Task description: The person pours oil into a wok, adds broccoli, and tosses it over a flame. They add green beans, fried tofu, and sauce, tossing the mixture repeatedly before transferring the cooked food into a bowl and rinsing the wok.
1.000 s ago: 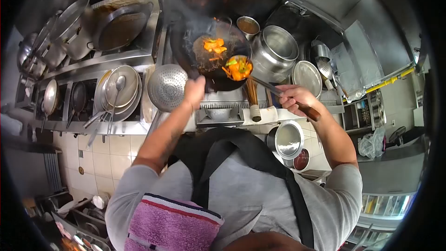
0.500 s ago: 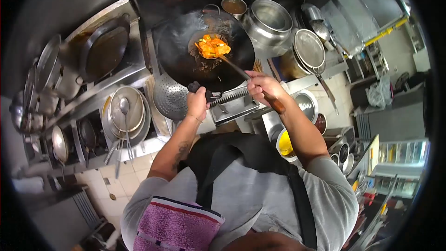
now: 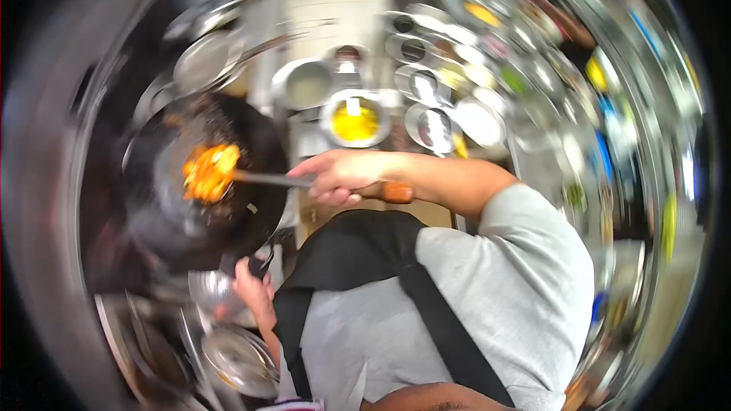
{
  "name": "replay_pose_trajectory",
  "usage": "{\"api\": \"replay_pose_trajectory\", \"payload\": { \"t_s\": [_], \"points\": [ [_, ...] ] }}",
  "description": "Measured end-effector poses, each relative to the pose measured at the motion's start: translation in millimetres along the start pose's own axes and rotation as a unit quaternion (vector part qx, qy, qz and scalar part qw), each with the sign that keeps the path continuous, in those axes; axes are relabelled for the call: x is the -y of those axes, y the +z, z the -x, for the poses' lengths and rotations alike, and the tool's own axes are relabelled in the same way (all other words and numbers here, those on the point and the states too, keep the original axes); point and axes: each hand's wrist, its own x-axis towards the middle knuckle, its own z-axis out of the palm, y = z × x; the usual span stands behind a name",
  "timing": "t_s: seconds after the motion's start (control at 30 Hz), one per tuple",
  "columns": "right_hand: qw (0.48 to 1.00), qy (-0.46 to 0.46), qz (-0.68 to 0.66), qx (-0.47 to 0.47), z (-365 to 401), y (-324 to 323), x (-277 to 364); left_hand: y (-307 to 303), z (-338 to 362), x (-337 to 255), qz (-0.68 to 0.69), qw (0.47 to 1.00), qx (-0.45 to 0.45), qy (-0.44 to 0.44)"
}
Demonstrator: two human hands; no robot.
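My right hand (image 3: 343, 176) is wrapped around the wooden-handled ladle (image 3: 393, 192), whose metal shaft reaches over the black wok (image 3: 152, 213). Orange, glossy pieces of food (image 3: 209, 171) are heaped in the ladle's bowl, hiding most of it, above the wok. Dark burnt-looking residue marks the wok's inside. At the wok's near side, my left hand (image 3: 253, 286) is closed on the wok's handle with a bunched dark cloth (image 3: 260, 266) at the grip. The view is smeared by motion, so fine detail of the fingers is lost.
A bowl of yellow liquid (image 3: 355, 120) and a metal pot (image 3: 303, 84) stand beside the wok. Several metal bowls (image 3: 435, 125) fill the counter to the right. Strainers (image 3: 240, 361) lie at the lower left. Another person's arm (image 3: 560, 15) appears blurred at the upper right.
My head and body have turned right, so the wok now appears at the left and the bowl counter is in view. The food stays in the ladle; both hands keep their grips.
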Motion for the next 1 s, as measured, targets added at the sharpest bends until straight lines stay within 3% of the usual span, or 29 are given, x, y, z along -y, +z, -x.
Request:
{"api": "replay_pose_trajectory", "payload": {
  "t_s": [0.03, 0.07, 0.1, 0.17, 0.2, 0.33, 0.37, 0.4, 0.43, 0.5, 0.53, 0.63, 0.77, 1.0],
  "points": [
    [0.999, -0.018, 0.006, -0.026, 36, -5, -19, 13, 4, -3, 0.041, 0.999, 0.036, 0.002],
    [0.997, -0.045, 0.004, -0.064, 70, -9, -38, 35, -1, -4, 0.069, 0.994, 0.054, 0.062],
    [0.993, -0.065, 0.002, -0.093, 107, -4, -59, 47, 0, -26, 0.103, 0.990, 0.081, 0.050],
    [0.981, -0.116, -0.009, -0.156, 197, 20, -85, 46, -6, -90, 0.219, 0.955, 0.148, -0.135],
    [0.974, -0.125, 0.019, -0.187, 223, 19, -104, 60, -4, -142, 0.272, 0.907, 0.165, -0.276],
    [0.926, -0.165, 0.005, -0.340, 358, 41, -161, 130, 18, -259, 0.379, 0.848, 0.302, -0.213],
    [0.912, -0.190, -0.010, -0.363, 384, 52, -193, 160, 32, -234, 0.417, 0.804, 0.368, -0.211],
    [0.897, -0.192, -0.039, -0.396, 409, 61, -207, 169, 37, -274, 0.434, 0.749, 0.403, -0.298],
    [0.882, -0.191, -0.064, -0.426, 434, 71, -216, 178, 54, -323, 0.443, 0.775, 0.364, -0.265],
    [0.836, -0.162, -0.122, -0.510, 479, 92, -225, 207, 67, -371, 0.470, 0.736, 0.432, -0.227],
    [0.810, -0.182, -0.150, -0.536, 497, 91, -241, 223, 75, -395, 0.477, 0.714, 0.430, -0.279],
    [0.727, -0.205, -0.194, -0.626, 545, 92, -263, 255, 95, -459, 0.473, 0.697, 0.471, -0.262],
    [0.658, -0.254, -0.220, -0.673, 599, 87, -270, 289, 109, -507, 0.482, 0.676, 0.506, -0.232],
    [0.600, -0.276, -0.214, -0.720, 660, 32, -279, 317, 86, -533, 0.440, 0.702, 0.525, -0.193]
  ]
}}
